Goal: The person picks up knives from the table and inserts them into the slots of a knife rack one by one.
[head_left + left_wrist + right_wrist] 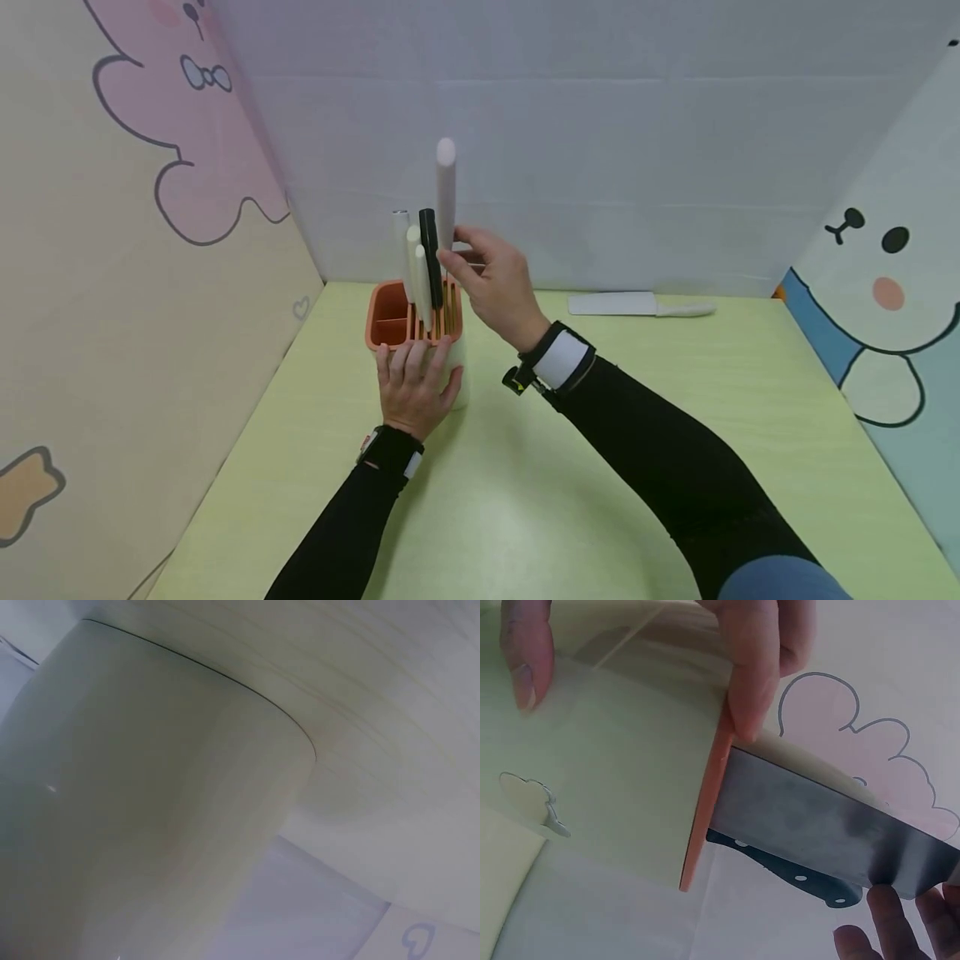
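Note:
A knife holder with an orange rim (372, 325) and a pale body (150, 787) stands upright on the table. My left hand (414, 387) rests against its front, fingers over the rim. A knife with a white handle (446, 187) is pinched low on the handle by my right hand (498, 287). Its broad steel blade (802, 817) is partly inside a slot, with a length showing above the rim in the right wrist view. Beside it in the holder stand a black-handled knife (429, 250) and several white handles (402, 250). The left wrist view shows only the holder's body close up.
A cleaver with a white handle (686, 310) lies flat near the table's back edge, right of the holder. Behind the table (525, 517) rises a pale wall (562, 142); printed side panels (112, 333) flank it.

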A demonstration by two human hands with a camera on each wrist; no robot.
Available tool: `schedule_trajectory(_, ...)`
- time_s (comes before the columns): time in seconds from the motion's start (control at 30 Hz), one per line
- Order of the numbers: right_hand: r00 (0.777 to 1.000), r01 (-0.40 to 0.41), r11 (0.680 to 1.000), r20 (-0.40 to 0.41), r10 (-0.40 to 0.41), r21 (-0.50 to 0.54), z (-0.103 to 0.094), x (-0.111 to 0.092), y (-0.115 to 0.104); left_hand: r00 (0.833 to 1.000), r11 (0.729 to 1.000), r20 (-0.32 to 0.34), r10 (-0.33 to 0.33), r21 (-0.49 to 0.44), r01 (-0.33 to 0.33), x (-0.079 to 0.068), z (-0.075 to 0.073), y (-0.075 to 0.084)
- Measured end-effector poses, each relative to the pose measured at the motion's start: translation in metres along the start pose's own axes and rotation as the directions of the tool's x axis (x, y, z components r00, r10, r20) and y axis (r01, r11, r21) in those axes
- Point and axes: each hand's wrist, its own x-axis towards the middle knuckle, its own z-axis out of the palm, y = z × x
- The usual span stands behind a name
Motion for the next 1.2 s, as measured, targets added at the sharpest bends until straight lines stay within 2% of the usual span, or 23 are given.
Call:
schedule_trajectory(0.2, 0.998, -0.061, 0.998, 0.032, 0.061, -0.005, 0.007, -0.003, 0.006, 1.000, 1.000, 0.006, -0.004, -0.002, 0.004, -0.001, 0.000, -0.002)
schedule_trajectory(0.43, 0.991, -0.117, 0.991, 0.060, 0.121, -0.056, 0.012, -0.010, 0.010, 1.000, 1.000, 0.008, -0.004, 0.003, 0.004, -0.003, 0.001, -0.003)
schedule_trajectory(1.2, 0.979, -0.140, 0.975, 0.122, 0.163, -0.174, 0.022, -0.031, 0.030, 1.000, 1.000, 0.013, -0.007, 0.017, 0.007, -0.004, 0.001, -0.003)
